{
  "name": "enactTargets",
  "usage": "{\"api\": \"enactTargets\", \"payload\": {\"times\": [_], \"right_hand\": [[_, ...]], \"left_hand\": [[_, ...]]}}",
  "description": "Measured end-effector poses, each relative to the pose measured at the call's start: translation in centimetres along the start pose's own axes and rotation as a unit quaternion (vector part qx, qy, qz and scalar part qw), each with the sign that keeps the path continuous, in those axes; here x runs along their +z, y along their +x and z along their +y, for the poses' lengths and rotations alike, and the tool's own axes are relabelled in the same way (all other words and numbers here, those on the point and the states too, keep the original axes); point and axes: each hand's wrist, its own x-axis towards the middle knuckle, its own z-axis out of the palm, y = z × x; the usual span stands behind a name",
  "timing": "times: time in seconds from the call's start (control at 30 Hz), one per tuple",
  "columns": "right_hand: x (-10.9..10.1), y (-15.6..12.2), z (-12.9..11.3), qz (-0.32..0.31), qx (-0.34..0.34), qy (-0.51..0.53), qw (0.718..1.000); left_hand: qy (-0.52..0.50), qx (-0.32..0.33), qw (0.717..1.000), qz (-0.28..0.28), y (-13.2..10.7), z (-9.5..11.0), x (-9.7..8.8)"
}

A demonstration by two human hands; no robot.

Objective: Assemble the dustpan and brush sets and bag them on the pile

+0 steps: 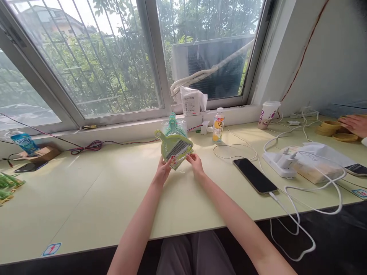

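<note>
A small green dustpan (165, 144) with a grey-bristled brush lies in clear plastic wrap with a printed label, tilted up off the table. My left hand (163, 170) grips its lower left edge, thumb on the front. At the lower right edge, my right hand (195, 162) pinches the wrap and label. Directly behind it is a stack of teal dustpans (172, 124) in clear plastic, partly hidden by the green one.
A bottle (218, 126), a white packet (191, 101) and a paper cup (268, 114) stand near the window. Right of my arms lie a charging phone (254, 175), a power strip (279, 165) and looping white cables. Another person's hand (354, 125) is by tape rolls (329, 128).
</note>
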Motion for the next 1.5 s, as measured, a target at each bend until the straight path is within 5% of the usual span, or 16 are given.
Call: {"api": "enactTargets", "payload": {"times": [0.27,0.53,0.67,0.9,1.1,1.27,1.37,1.5], "right_hand": [[-0.7,0.3,-1.3,-0.022,0.032,0.072,0.997],[-0.2,-0.2,-1.4,-0.108,0.055,0.091,0.988],[-0.2,-0.5,-1.7,-0.081,0.053,0.069,0.993],[-0.2,-0.3,-2.6,-0.078,0.061,0.027,0.995],[-0.5,-0.2,-3.4,-0.093,0.062,0.019,0.994],[-1.9,0.6,-3.4,-0.015,0.054,0.083,0.995],[-2.5,1.0,-3.2,0.022,0.054,0.124,0.991],[-2.5,0.9,-3.0,0.034,0.061,0.129,0.989]], "left_hand": [[0.069,-0.071,0.991,-0.092,-0.4,1.1,-1.2],[0.108,-0.068,0.988,-0.092,-0.4,1.4,-1.9],[0.114,-0.079,0.986,-0.091,-0.2,1.8,-2.1],[0.127,-0.083,0.98,0.131,1.4,0.9,-3.7],[0.057,-0.04,0.981,0.183,1.4,1.5,-5.1],[0.02,0.035,0.937,0.347,0.9,3.5,-8.1],[-0.028,0.027,0.931,0.362,0.8,4.0,-8.6],[-0.072,-0.003,0.96,0.272,0.4,4.2,-7.3]]}}
